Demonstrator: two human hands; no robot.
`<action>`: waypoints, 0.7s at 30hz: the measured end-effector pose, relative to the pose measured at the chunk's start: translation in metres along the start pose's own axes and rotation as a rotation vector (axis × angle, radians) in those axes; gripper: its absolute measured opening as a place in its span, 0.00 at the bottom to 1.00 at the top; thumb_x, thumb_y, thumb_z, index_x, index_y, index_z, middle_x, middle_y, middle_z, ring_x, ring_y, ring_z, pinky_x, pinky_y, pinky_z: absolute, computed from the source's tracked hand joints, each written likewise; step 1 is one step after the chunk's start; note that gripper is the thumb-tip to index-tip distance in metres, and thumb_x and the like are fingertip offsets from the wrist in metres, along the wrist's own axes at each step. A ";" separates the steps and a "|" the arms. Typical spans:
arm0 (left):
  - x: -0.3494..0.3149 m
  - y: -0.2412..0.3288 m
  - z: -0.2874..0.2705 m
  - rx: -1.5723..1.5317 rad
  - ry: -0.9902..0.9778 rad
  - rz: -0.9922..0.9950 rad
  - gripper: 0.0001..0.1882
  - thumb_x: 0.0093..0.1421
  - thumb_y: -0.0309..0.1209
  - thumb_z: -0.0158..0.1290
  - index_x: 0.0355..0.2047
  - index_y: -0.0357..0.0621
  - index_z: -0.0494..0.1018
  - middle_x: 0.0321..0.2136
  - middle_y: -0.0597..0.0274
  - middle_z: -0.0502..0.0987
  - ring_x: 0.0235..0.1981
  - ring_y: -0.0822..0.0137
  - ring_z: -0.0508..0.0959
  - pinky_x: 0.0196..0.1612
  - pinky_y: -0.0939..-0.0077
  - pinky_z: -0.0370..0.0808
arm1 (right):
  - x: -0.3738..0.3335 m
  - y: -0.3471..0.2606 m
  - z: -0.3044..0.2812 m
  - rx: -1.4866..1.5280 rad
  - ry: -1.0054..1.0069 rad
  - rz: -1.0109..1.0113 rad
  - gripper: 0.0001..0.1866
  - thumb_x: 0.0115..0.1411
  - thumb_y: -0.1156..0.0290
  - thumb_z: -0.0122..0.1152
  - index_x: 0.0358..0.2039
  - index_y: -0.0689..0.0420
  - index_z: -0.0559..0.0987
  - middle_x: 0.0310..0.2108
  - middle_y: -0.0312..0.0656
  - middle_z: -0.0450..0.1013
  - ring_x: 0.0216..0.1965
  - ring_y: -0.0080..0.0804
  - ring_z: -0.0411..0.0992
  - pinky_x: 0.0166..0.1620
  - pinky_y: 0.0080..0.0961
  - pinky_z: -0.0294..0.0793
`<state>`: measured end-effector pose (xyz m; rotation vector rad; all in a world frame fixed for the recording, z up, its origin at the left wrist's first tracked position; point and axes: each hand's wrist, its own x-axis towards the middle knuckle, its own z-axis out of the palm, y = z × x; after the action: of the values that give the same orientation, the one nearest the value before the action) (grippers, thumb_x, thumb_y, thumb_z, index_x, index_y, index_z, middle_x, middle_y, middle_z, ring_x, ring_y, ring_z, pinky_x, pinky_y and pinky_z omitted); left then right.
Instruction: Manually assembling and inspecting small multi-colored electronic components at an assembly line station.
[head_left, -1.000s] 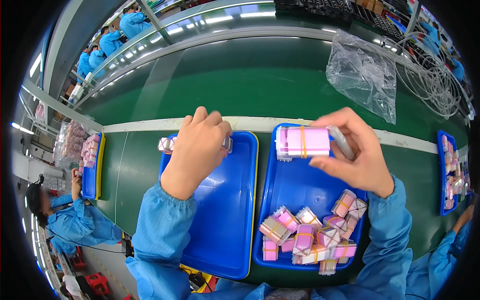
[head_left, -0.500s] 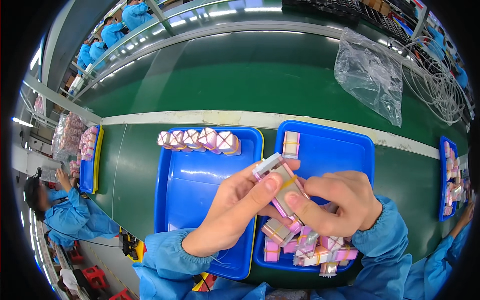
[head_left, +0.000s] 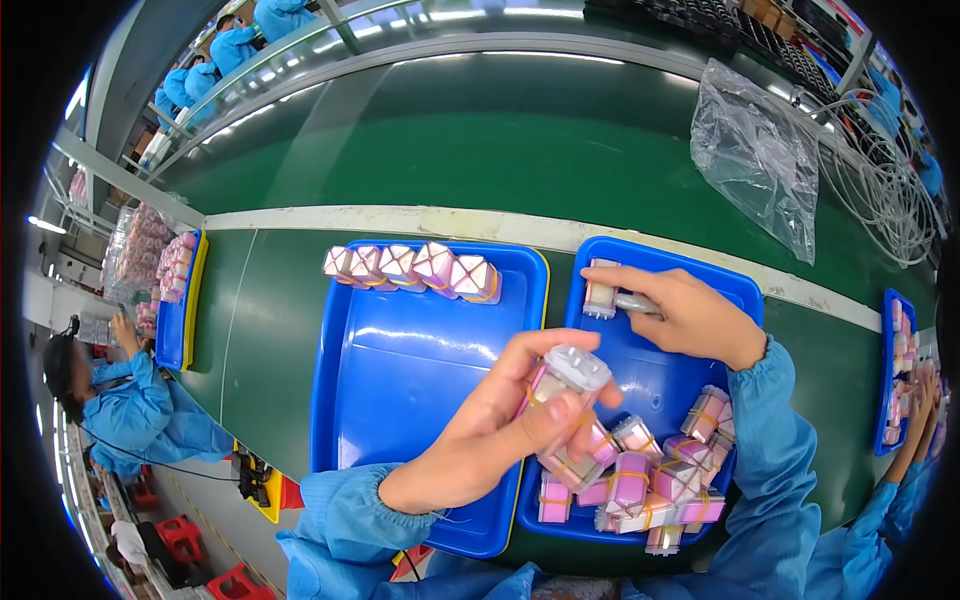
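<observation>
My left hand (head_left: pixel 490 440) is closed around a pink and white block bundle (head_left: pixel 578 463) with a yellow rubber band and a clear plastic cap (head_left: pixel 577 367) on its upper end. The bundle stands tilted over the gap between two blue trays. My right hand (head_left: pixel 690 312) reaches to the far left corner of the right tray (head_left: pixel 655 385), its fingers closed on another banded bundle (head_left: pixel 600 292). A short greyish piece (head_left: pixel 637 303) shows beside that bundle; I cannot make out what it is. Several similar bundles (head_left: pixel 675 480) lie heaped in the tray's near part.
The left blue tray (head_left: pixel 420 400) holds a row of several bundles (head_left: pixel 435 267) along its far edge. A clear plastic bag (head_left: pixel 755 160) and coiled grey cables (head_left: pixel 875 180) lie at the far right. More trays stand to both sides, with a person (head_left: pixel 140 400) at left.
My right hand has left the bundle in my left hand and moved away to the bundle in the tray's far corner. The left-held bundle is turned, its clear capped end now facing up.
</observation>
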<state>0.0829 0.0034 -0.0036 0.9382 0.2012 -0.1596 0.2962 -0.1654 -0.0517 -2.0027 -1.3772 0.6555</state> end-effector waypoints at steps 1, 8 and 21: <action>0.001 0.003 -0.001 -0.009 0.018 -0.068 0.34 0.69 0.42 0.56 0.69 0.51 0.53 0.42 0.49 0.73 0.32 0.64 0.75 0.35 0.71 0.71 | -0.001 0.003 0.003 0.006 -0.030 0.001 0.39 0.56 0.80 0.57 0.69 0.43 0.67 0.38 0.54 0.79 0.29 0.52 0.77 0.34 0.41 0.74; -0.002 -0.013 -0.007 -0.042 -0.034 0.012 0.32 0.69 0.48 0.55 0.65 0.46 0.58 0.46 0.52 0.72 0.32 0.67 0.72 0.37 0.72 0.69 | -0.001 0.006 0.001 0.003 -0.003 0.005 0.36 0.60 0.80 0.59 0.70 0.44 0.68 0.41 0.51 0.80 0.27 0.47 0.76 0.36 0.35 0.76; 0.003 -0.009 -0.008 -0.124 -0.087 -0.018 0.26 0.75 0.53 0.38 0.60 0.45 0.63 0.49 0.52 0.73 0.35 0.66 0.73 0.40 0.68 0.73 | -0.003 0.006 0.004 -0.011 0.019 -0.003 0.35 0.61 0.78 0.60 0.69 0.43 0.68 0.46 0.49 0.80 0.29 0.49 0.77 0.36 0.37 0.76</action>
<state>0.0830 0.0041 -0.0162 0.8048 0.1370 -0.2020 0.2964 -0.1688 -0.0590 -2.0106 -1.3751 0.6271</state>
